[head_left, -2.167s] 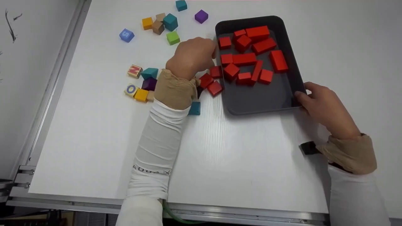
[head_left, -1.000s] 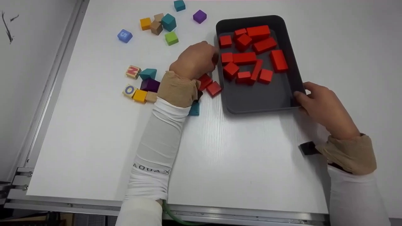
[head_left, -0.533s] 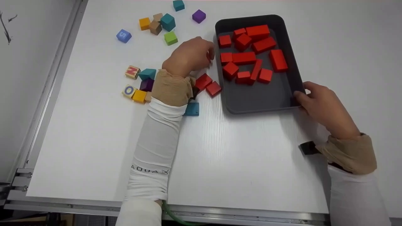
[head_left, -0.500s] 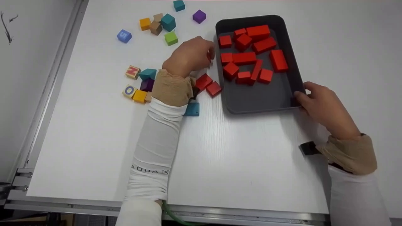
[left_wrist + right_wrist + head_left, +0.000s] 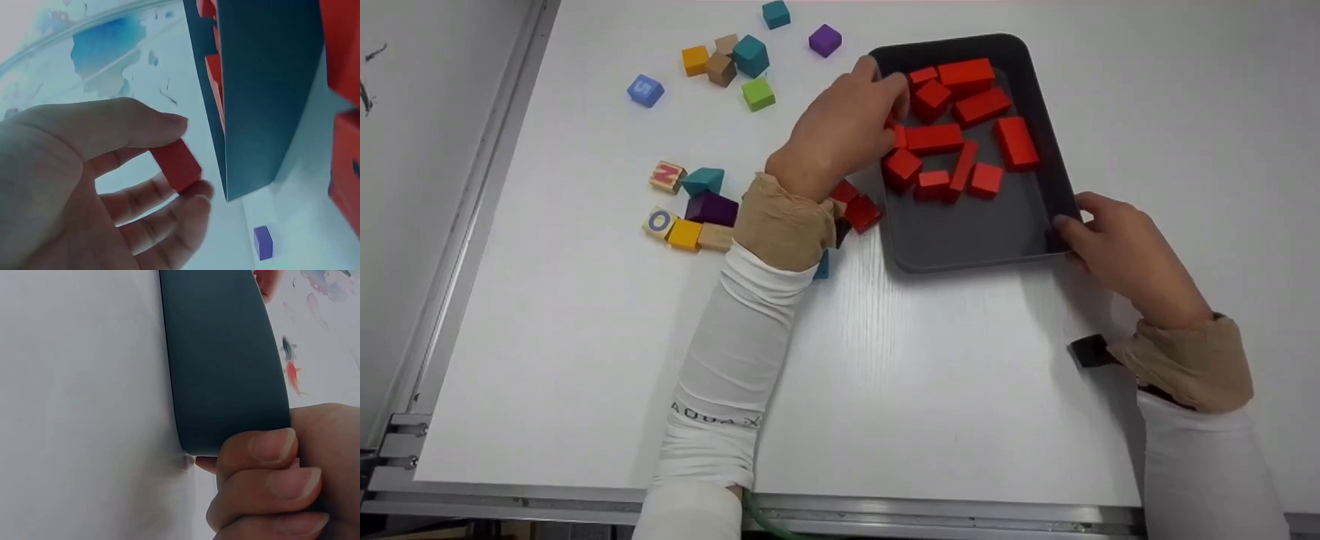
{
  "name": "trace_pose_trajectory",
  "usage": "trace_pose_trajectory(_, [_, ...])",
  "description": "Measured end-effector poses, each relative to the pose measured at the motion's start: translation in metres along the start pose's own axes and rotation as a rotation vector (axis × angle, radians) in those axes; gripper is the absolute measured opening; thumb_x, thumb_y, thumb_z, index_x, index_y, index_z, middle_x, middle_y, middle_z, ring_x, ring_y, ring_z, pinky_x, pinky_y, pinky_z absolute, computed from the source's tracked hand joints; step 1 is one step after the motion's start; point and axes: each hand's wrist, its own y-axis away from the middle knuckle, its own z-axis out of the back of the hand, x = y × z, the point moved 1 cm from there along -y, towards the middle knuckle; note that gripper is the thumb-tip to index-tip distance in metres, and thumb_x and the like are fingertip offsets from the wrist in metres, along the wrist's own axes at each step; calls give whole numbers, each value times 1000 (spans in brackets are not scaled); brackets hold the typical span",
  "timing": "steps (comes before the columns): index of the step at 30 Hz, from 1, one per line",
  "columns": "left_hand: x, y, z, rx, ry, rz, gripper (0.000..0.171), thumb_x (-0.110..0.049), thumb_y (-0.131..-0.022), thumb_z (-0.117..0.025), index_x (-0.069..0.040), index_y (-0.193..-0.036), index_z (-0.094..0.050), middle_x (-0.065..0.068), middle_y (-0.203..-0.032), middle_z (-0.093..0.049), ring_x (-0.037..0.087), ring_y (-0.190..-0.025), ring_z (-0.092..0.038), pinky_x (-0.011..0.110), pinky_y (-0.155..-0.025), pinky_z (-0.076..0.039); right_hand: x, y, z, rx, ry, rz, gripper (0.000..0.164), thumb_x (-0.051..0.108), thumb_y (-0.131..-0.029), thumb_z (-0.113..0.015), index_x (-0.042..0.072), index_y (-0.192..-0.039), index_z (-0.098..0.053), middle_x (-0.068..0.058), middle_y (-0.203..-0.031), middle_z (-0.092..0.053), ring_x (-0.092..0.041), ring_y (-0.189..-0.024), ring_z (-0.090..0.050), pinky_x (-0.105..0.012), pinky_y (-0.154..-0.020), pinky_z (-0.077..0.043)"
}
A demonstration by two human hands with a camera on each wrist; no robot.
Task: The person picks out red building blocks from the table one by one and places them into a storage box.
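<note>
My left hand (image 5: pixel 844 124) is over the left side of a dark grey tray (image 5: pixel 960 232). In the left wrist view it pinches a small red block (image 5: pixel 178 164) between thumb and fingers, beside the tray's outer wall. Several red blocks (image 5: pixel 934 139) of cube and bar shapes lie inside the tray, some hidden behind the hand. My right hand (image 5: pixel 1140 251) grips the tray's near right corner, thumb inside and fingers curled under the outside, as the right wrist view shows. Red blocks (image 5: pixel 862 214) also lie on the table against the tray's left side.
Left of the tray lie a teal block (image 5: pixel 703 181), a dark purple block (image 5: pixel 712 208), a yellow block (image 5: pixel 685 235) and letter blocks (image 5: pixel 667 176). Further back are a blue numbered block (image 5: pixel 646 91), a green block (image 5: pixel 758 94) and a purple cube (image 5: pixel 825 40).
The left hand has picked up a red block from beside the tray and moved up and right to over the tray's left rim. The right hand keeps its grip on the corner.
</note>
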Motion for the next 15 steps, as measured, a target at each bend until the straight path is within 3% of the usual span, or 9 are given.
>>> trace_pose_trajectory(5, [-13, 2, -3, -47, -24, -78, 26, -14, -96, -52, -17, -122, -52, 7, -125, -45, 18, -108, -52, 25, -100, -45, 0, 1, 0, -7, 0, 4, 44, 35, -100, -41, 3, -131, -48, -8, -70, -57, -20, -62, -50, -31, -53, -39])
trace_pose_trajectory(15, [-38, 3, -14, 24, -64, -203, 25, -16, -99, -48, -22, -122, -50, 1, -122, -48, 14, -91, -59, 24, -91, -50, 0, 0, -1, -8, -14, 0, 42, 33, -101, -41, 4, -129, -49, -9, -72, -58, -20, -63, -51, -30, -52, -40])
